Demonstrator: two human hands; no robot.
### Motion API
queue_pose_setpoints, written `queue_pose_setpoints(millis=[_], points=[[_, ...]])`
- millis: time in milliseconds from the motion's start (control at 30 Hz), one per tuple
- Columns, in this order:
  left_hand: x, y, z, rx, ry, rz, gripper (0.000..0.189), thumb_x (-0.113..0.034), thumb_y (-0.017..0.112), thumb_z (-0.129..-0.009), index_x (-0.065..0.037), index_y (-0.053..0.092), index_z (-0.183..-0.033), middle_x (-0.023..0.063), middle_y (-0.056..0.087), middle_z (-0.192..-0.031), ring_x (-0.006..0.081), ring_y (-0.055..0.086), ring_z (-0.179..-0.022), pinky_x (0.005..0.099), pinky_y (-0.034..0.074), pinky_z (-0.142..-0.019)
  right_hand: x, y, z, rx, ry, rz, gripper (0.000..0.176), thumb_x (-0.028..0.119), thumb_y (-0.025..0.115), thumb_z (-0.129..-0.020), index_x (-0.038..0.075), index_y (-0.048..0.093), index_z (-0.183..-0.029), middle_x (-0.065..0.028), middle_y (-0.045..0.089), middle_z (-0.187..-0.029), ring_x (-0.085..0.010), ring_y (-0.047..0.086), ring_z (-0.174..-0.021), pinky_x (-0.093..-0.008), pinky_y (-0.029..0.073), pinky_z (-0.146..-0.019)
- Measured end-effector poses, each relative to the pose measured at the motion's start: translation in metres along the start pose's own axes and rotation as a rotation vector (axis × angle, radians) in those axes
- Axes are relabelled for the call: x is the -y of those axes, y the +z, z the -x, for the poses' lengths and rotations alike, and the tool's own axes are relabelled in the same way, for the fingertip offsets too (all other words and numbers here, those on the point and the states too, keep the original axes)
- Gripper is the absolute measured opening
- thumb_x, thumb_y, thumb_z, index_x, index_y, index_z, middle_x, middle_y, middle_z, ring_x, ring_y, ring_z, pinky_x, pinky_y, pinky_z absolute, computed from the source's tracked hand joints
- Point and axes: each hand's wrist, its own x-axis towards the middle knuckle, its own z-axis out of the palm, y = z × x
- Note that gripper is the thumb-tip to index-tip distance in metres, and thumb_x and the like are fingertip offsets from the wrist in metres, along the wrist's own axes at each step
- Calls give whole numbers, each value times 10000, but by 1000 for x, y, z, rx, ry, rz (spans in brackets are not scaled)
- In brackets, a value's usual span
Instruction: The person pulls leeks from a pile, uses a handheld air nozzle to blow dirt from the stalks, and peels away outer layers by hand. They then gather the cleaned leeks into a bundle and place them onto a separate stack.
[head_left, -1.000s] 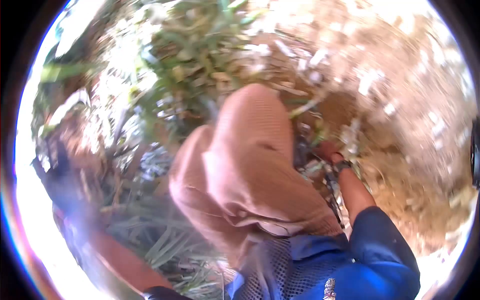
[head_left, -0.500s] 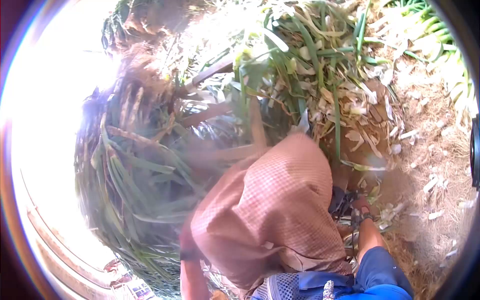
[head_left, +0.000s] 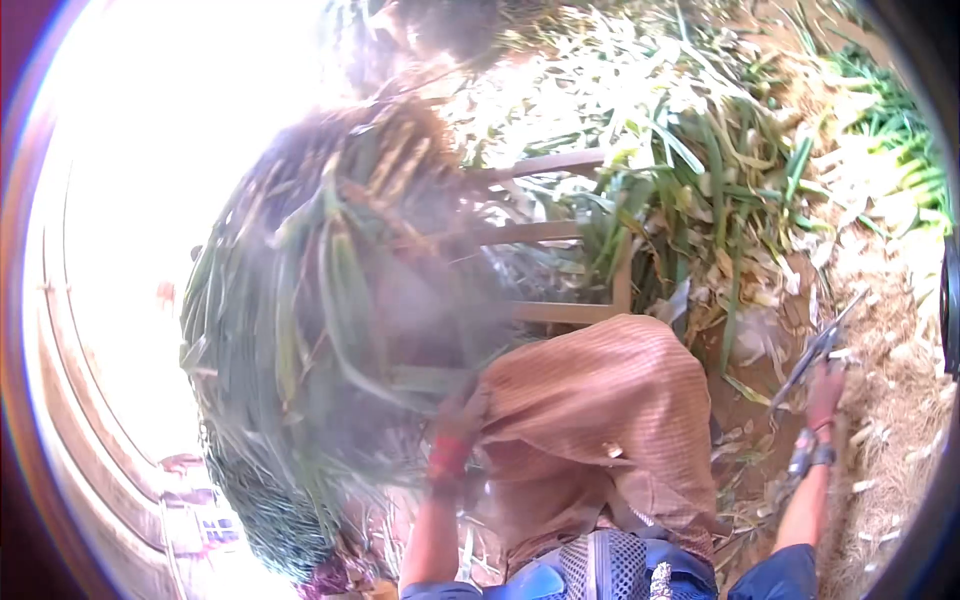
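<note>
My left hand (head_left: 459,415), with a red band at the wrist, is beside the large bundle of long green leek-like stalks (head_left: 300,330). Motion smears its fingers, so their grip cannot be made out. On the right, my right hand (head_left: 825,395) is closed on a long, dark, narrow metal tool (head_left: 815,350), held slanting over the ground. A dark band circles that wrist. Brown checked cloth (head_left: 600,400) covers my lap between the two hands.
A wooden frame (head_left: 560,312) stands beyond my knees. Behind it lies a heap of leaves and peelings (head_left: 640,120). Trimmed green stalks (head_left: 895,140) lie in a row at upper right. Roots and scraps (head_left: 890,420) litter the ground at right.
My right hand has moved right, away from my knee, with the dark tool. My left hand has come up beside the stalks. The view has shifted, and the frame shows more fully.
</note>
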Motion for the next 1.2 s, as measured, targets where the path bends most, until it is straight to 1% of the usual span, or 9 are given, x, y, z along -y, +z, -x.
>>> queue_pose_setpoints(millis=[167, 333, 433, 567, 767, 867, 933, 1067, 1200], points=[[-47, -8, 27, -20, 158, 184, 454, -184, 685, -1068, 55, 618, -1449, 112, 701, -1372, 139, 642, -1226, 297, 506, -1066, 233, -46, -75, 205, -298, -23, 318, 365, 584, -1106, 67, 690, -1073, 39, 535, -703, -74, 466, -589, -278, 373, -537], [-105, -13, 45, 189, 249, 403, 532, -275, 653, -1091, 44, 563, -1507, 112, 726, -1307, 170, 688, -1158, 323, 543, -1032, 437, 53, 83, 771, -621, -222, 401, 348, 492, -1117, -11, 670, -1127, -42, 656, -762, -146, 595, -594, -268, 528, -564], [-117, -6, 57, 423, 293, 655, 734, -466, 572, -1107, 18, 394, -1630, 137, 647, -1421, 188, 655, -1212, 366, 536, -1061, 450, 116, 180, 1017, -758, 163, 457, 409, 588, -1058, -25, 674, -1168, -99, 713, -830, -249, 681, -689, -379, 572, -638], [-91, -1, 45, 292, 128, 898, 475, -247, 659, -1087, 38, 584, -1459, 40, 716, -1218, 104, 660, -1034, 267, 538, -900, 417, 163, 267, 929, -944, 296, 632, 485, 676, -985, -48, 607, -1317, -189, 730, -996, -364, 722, -897, -485, 578, -813], [-101, -39, 28, 309, 201, 367, 278, -270, 704, -1065, 6, 724, -1094, 25, 730, -917, 96, 628, -806, 305, 533, -741, 380, 187, 306, 722, -1011, 374, 1011, 450, 783, -878, -53, 314, -1618, -295, 569, -1373, -458, 575, -1273, -522, 451, -1099], [-137, -89, -7, -518, 950, -254, 409, -268, 819, -906, 20, 734, -1183, 215, 771, -1110, 397, 741, -1012, 448, 595, -872, 390, 180, 294, 814, -802, 256, 1032, 354, 810, -871, -56, 264, -1646, -305, 550, -1399, -486, 555, -1288, -520, 438, -1127], [-160, -129, -46, -802, 896, -499, 475, -290, 830, -887, 8, 720, -1240, 223, 749, -1194, 390, 723, -1114, 469, 573, -971, 392, 173, 285, 927, -724, 177, 994, 341, 796, -893, -67, 282, -1639, -326, 559, -1390, -506, 550, -1301, -508, 435, -1142], [-194, -160, -101, -722, 415, -678, 760, -455, 861, -820, -9, 630, -1391, 208, 652, -1406, 384, 631, -1272, 469, 501, -1098, 396, 164, 282, 980, -633, 159, 953, 335, 782, -910, -102, 311, -1614, -355, 559, -1409, -503, 554, -1328, -484, 437, -1156], [-199, -161, -141, -730, 357, -989, 835, -493, 884, -765, -39, 609, -1409, 203, 607, -1460, 394, 596, -1315, 460, 494, -1115, 372, 159, 268, 913, -652, 149, 966, 346, 788, -899, -147, 325, -1588, -376, 547, -1453, -484, 552, -1366, -454, 430, -1181]])
